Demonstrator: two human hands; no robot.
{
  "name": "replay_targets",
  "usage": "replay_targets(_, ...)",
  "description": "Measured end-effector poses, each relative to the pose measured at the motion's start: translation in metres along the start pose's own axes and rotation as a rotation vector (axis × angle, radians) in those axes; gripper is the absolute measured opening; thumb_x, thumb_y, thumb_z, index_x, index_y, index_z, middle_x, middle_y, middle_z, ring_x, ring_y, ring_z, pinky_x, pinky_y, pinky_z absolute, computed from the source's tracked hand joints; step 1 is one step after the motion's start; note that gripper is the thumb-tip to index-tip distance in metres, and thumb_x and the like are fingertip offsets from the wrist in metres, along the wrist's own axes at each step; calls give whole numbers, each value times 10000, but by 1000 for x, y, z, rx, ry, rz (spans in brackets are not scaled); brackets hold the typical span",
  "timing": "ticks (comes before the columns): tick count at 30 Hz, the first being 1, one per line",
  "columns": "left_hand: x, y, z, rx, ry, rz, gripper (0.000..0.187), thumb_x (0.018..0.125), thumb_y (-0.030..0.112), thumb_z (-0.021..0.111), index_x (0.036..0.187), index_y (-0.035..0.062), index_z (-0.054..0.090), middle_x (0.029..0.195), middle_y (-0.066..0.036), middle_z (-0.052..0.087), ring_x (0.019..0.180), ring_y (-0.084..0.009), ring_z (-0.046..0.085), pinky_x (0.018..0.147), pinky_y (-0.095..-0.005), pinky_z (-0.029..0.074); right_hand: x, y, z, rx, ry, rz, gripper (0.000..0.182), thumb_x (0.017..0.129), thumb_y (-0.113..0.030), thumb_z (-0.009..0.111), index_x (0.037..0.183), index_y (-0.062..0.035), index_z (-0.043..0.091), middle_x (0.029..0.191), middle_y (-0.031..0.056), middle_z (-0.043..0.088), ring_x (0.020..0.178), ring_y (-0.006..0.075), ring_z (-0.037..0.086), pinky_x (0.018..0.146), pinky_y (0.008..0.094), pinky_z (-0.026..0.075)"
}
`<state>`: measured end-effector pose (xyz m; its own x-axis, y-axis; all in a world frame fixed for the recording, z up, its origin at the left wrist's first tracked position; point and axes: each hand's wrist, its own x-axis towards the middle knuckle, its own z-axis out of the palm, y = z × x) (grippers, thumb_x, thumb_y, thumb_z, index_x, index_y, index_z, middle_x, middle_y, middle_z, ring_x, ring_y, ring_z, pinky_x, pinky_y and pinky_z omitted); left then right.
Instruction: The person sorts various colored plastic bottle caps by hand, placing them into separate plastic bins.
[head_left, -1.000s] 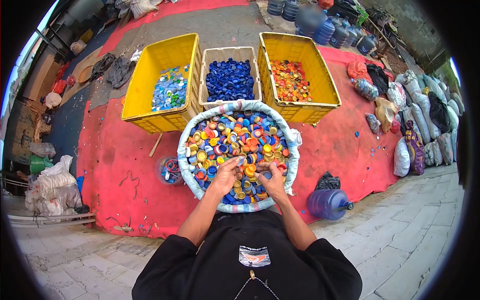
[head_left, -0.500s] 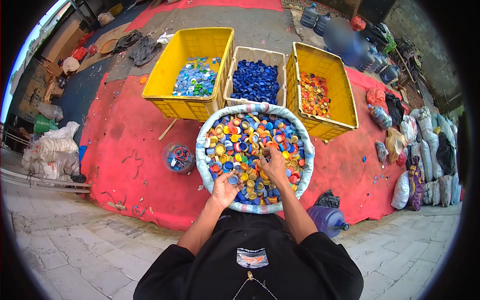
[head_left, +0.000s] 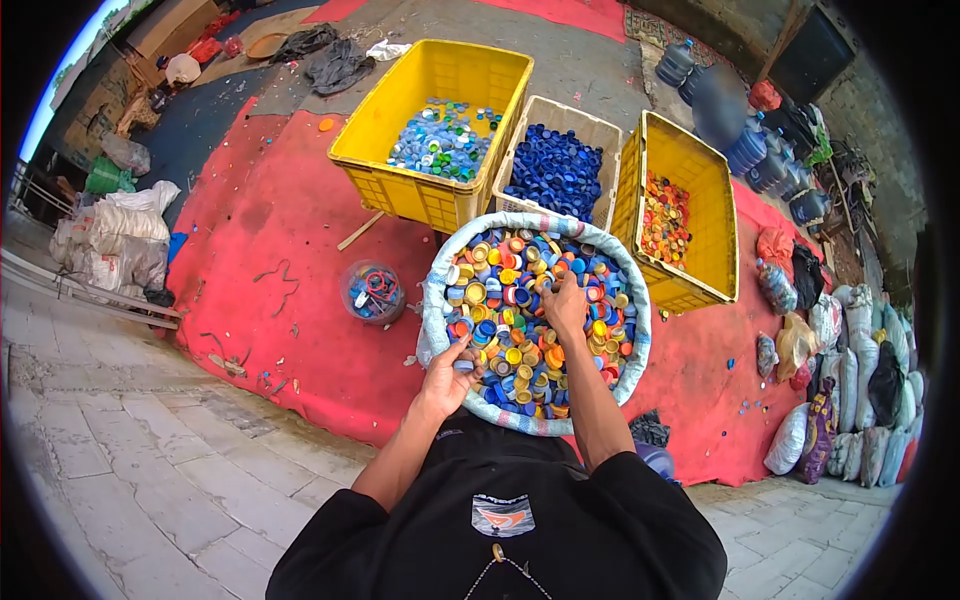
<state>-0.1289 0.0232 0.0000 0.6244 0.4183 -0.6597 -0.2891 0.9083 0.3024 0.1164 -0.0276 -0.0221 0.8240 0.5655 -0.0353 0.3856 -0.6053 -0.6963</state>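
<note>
Red matting (head_left: 270,260) covers the ground of this outdoor yard, with grey paving on the near side. Far left, stuffed white sacks (head_left: 115,235) sit at the mat's edge, and a small clear tub of plastic rings (head_left: 371,291) stands just left of the round sack of mixed bottle caps (head_left: 530,310). The left hand (head_left: 450,375) rests at the sack's near-left rim, fingers curled around a blue cap (head_left: 464,366). The right hand (head_left: 566,300) reaches deeper into the middle of the heap, fingertips pressed down among the caps; whether it has pinched one I cannot tell. Behind the sack, from left to right, stand a yellow crate of pale blue and green caps (head_left: 440,140), a beige crate of dark blue caps (head_left: 560,170) and a yellow crate of orange and yellow caps (head_left: 680,220). To do this well, each hand should probably lift only surface caps of one colour, keep a firm pinch so none slip back, and toss low and short into the matching crate so nothing bounces onto the matting.
</note>
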Motion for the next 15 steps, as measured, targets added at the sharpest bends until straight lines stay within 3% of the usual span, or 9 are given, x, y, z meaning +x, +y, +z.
replay_targets(2,-3,1,1,31,8,22,189,893,246,661,886,69,595,807,-51,589,727,-160,572,674,-317,511,0,4,3,21,0,-11,437,758,-224,751,1063,29,565,890,200,684,824,378,658,713,450,500)
replay_targets(6,-6,3,8,132,10,51,193,895,257,662,901,76,597,811,-29,579,717,-139,557,672,-314,507,-5,4,-3,166,-11,-22,408,760,-189,737,1065,27,574,878,180,690,745,293,673,670,397,508)
replay_targets(9,1,1,11,196,5,64,182,897,248,659,926,78,600,824,-21,579,722,-133,561,667,-306,516,-13,5,-14,254,-22,90,428,780,-199,746,1100,23,568,933,130,685,807,204,657,676,331,510)
replay_targets(12,11,1,14,185,-17,20,133,908,167,636,995,72,606,878,-26,601,739,-113,571,659,-281,530,-22,16,-20,549,2,169,390,798,-199,737,1087,13,585,901,74,644,768,176,618,658,301,494)
replay_targets(13,14,2,19,210,-34,17,132,903,151,640,1001,69,606,889,-29,608,731,-108,567,664,-281,530,-25,19,-26,658,-59,218,338,854,-222,673,1093,-2,582,868,48,596,736,156,577,631,279,470)
replay_targets(15,23,5,29,267,-67,42,149,890,108,645,1026,60,610,929,-36,628,718,-99,568,677,-282,532,-36,22,-42,1100,-148,360,323,887,-236,607,1118,-13,568,886,57,592,752,155,573,629,275,457)
